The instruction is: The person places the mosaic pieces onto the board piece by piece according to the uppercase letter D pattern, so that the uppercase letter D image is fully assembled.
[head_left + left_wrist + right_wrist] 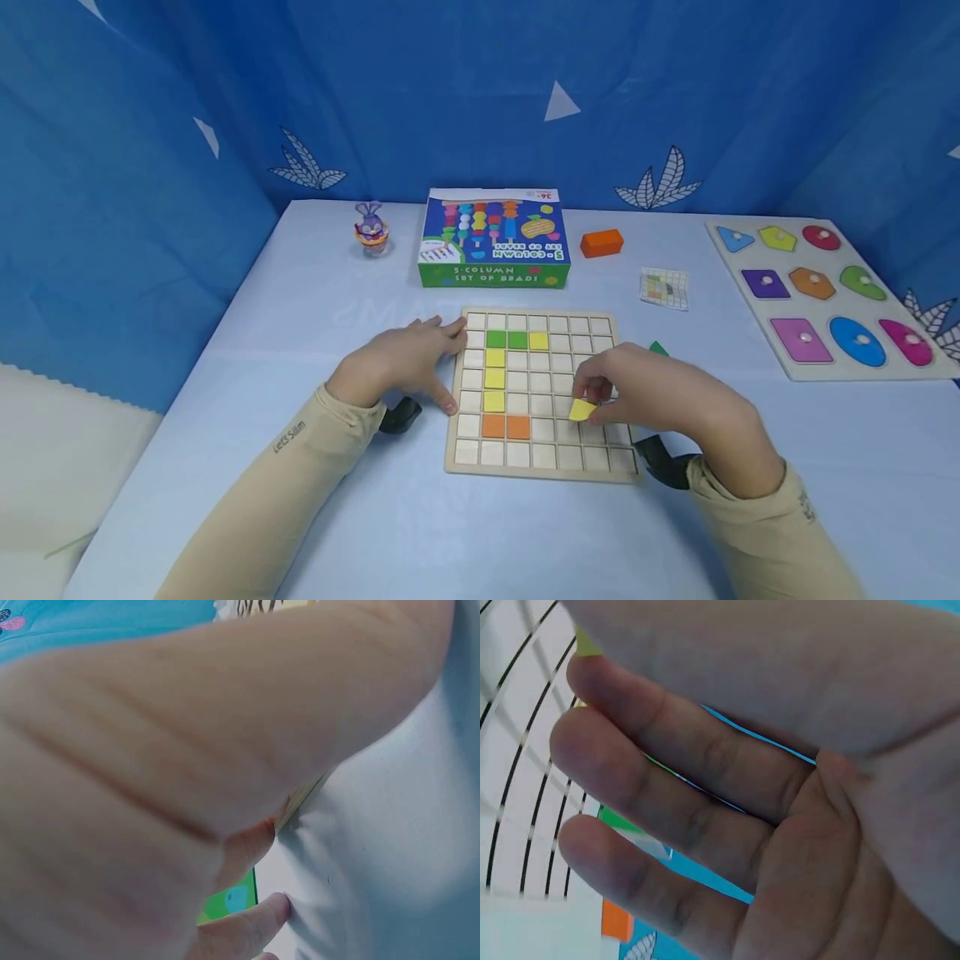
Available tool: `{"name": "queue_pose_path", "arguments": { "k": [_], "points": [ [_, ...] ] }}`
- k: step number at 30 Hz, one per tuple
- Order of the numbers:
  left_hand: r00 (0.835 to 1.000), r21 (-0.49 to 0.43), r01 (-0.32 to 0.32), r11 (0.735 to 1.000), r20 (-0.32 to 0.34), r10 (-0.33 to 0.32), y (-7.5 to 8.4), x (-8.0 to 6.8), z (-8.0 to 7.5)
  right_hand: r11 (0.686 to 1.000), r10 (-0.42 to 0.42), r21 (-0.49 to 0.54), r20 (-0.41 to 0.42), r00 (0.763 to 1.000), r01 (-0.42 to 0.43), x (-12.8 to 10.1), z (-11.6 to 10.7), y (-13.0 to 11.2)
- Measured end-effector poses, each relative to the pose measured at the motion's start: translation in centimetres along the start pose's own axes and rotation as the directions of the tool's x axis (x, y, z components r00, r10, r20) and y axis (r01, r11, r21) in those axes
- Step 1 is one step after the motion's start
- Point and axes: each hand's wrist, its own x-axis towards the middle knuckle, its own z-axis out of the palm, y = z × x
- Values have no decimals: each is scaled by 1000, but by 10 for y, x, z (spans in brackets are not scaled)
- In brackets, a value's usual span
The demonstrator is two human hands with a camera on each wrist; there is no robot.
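Observation:
A wooden grid board lies on the table with green, yellow and orange square tiles set in its cells. My right hand hovers over the board's right side and pinches a yellow tile between thumb and fingertips. My left hand rests flat at the board's left edge, fingers straight, thumb against the frame. A green tile peeks out behind my right hand. The left wrist view is filled by my hand; the right wrist view shows my curled fingers above the grid.
A green and blue bead-set box stands behind the board, with a purple bunny toy to its left and an orange block to its right. A small pattern card and a shape puzzle board lie at right.

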Motion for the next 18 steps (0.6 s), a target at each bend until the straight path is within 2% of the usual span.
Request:
{"name": "queue_pose_path", "arguments": {
  "k": [7,18],
  "points": [
    [1000,10,-4,1000,-1,4,1,0,0,999,-51,19,0,999,51,11,9,-9],
    [1000,14,-2,1000,4,2,0,1,0,999,-49,6,28,998,49,21,23,-13]
  ]
}}
